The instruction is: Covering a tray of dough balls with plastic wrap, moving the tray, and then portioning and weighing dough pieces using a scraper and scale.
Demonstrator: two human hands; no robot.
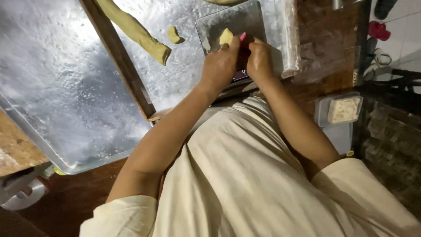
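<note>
dough piece [226, 37] sits on the kitchen scale [232, 24], pinched at its near edge by the left hand [219, 66]. just right of the piece, the right hand [259, 59] grips a pink scraper [244, 44]. left of the scale lie a small dough lump [174, 34] and a long dough roll [136, 30].

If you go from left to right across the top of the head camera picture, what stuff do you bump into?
Big metal tray → long dough roll → small dough piece → left hand → right hand → plastic container by the right edge.
</note>
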